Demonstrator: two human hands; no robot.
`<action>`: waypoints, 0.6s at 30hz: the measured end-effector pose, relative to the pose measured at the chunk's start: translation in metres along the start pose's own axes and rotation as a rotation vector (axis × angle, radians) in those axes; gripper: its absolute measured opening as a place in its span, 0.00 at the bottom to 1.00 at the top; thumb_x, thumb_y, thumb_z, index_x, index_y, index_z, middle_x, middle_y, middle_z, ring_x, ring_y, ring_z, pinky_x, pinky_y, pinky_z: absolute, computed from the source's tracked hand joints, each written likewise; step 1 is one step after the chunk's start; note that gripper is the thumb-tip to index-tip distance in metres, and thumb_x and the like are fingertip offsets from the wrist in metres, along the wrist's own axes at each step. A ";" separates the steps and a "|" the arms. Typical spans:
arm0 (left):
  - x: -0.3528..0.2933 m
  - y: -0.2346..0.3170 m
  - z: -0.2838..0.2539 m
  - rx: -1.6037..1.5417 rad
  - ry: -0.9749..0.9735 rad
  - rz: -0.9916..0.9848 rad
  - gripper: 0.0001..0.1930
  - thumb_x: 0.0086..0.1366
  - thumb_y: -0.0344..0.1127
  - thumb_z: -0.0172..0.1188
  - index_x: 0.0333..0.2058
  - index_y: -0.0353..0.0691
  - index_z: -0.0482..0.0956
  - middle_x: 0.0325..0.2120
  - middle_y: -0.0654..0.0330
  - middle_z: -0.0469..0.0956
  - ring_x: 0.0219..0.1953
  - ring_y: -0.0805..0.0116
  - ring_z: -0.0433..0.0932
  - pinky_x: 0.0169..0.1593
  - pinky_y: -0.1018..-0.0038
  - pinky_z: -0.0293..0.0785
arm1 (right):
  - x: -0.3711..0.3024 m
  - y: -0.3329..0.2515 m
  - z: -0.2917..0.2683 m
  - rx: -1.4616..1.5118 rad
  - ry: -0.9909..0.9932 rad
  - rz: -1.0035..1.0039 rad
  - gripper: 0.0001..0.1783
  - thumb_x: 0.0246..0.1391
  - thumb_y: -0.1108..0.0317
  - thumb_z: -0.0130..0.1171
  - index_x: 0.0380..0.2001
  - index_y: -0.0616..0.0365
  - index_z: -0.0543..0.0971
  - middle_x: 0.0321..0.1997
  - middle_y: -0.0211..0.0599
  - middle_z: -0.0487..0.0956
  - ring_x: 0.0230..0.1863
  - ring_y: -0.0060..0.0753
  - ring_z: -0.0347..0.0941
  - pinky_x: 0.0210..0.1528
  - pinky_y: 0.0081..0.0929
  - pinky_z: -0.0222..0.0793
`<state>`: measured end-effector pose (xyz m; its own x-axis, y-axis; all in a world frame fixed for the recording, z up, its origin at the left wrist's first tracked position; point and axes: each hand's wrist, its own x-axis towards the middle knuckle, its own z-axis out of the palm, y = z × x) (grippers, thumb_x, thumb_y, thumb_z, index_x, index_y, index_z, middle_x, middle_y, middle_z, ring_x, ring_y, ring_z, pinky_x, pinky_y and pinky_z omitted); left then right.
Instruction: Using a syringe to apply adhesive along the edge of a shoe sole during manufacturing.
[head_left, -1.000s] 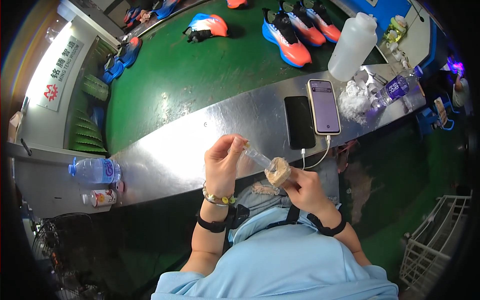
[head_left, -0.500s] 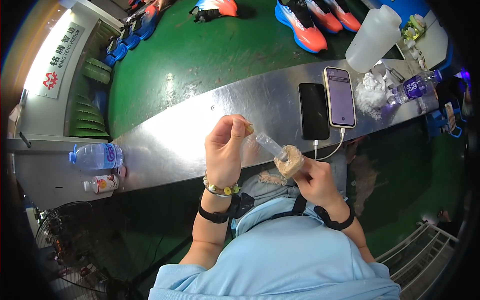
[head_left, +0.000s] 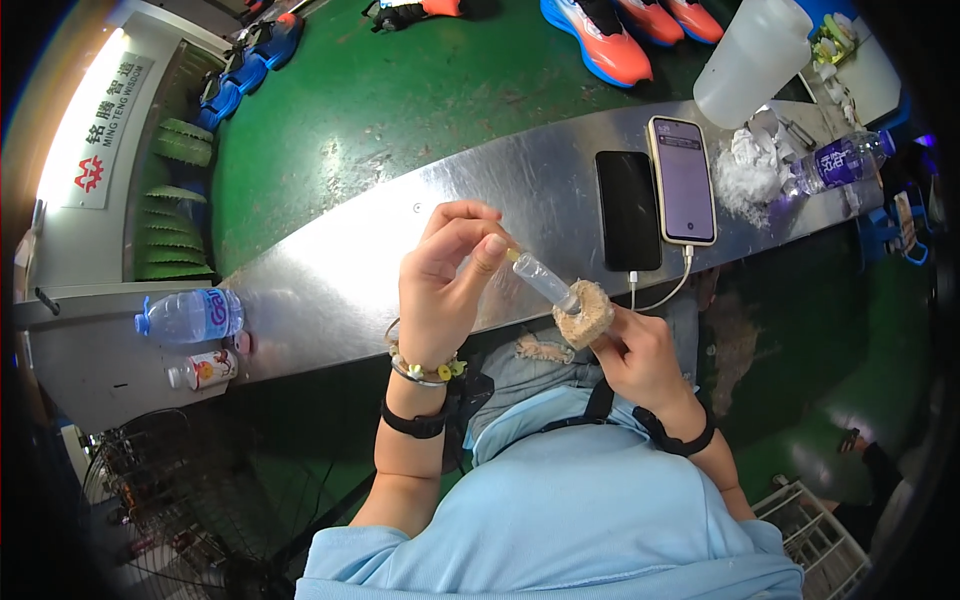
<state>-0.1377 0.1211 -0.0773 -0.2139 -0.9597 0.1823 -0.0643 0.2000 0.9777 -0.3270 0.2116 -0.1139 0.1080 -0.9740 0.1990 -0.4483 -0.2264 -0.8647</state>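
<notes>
While held up in front of the chest, clear of the desk (head_left: 400,230): small clear syringe (head_left: 545,280), slanted, tip set into a tan fibrous ring (head_left: 585,315). Left hand (head_left: 445,275) noted at the upper end of the syringe, grip narrow, thumb and forefinger pinched on the plunger end. Right hand (head_left: 635,355) noted below, grip closed around the tan fibrous ring from underneath, fingers curled.

Judged as mid-way: tip already seated in the ring, both pieces joined and steadied. Cannot tell how far the plunger stands pressed, nor whether anything remains in the barrel; too small and too blurred. No finished or set-aside rings visible on the desk, so count of completed pieces not assessable.

Recorded on the desk, well apart from both hands: black phone (head_left: 628,210) face up, lit phone (head_left: 683,180) just beside it with a white cable (head_left: 660,295) trailing off the near edge, crumpled white plastic (head_left: 740,170), a lying water bottle (head_left: 835,165), a translucent jug (head_left: 750,50). At the far left, on a lower ledge: another water bottle (head_left: 190,313) and a small can (head_left: 205,368).
</notes>
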 end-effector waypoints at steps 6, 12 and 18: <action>-0.001 0.002 0.015 -0.289 -0.035 -0.026 0.10 0.62 0.33 0.51 0.29 0.30 0.73 0.26 0.57 0.75 0.32 0.68 0.75 0.43 0.73 0.71 | -0.002 -0.008 0.000 0.198 -0.074 0.108 0.15 0.47 0.73 0.56 0.41 0.62 0.74 0.19 0.39 0.73 0.14 0.28 0.65 0.18 0.22 0.60; 0.001 0.003 0.027 -0.331 -0.046 0.064 0.12 0.64 0.34 0.47 0.27 0.30 0.72 0.24 0.56 0.74 0.29 0.68 0.75 0.45 0.66 0.71 | -0.011 -0.005 0.005 0.612 -0.184 0.280 0.13 0.53 0.70 0.52 0.43 0.62 0.73 0.17 0.23 0.68 0.16 0.10 0.55 0.18 0.15 0.51; 0.006 0.001 0.024 -0.255 -0.059 0.094 0.15 0.66 0.37 0.43 0.25 0.31 0.69 0.22 0.58 0.71 0.27 0.67 0.74 0.48 0.59 0.70 | -0.001 -0.010 -0.009 0.756 -0.280 0.381 0.13 0.53 0.70 0.53 0.42 0.62 0.74 0.17 0.21 0.68 0.17 0.11 0.56 0.20 0.14 0.52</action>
<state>-0.1621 0.1205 -0.0780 -0.2642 -0.9247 0.2742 0.2045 0.2241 0.9529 -0.3302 0.2145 -0.1013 0.3285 -0.9235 -0.1983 0.1960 0.2720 -0.9421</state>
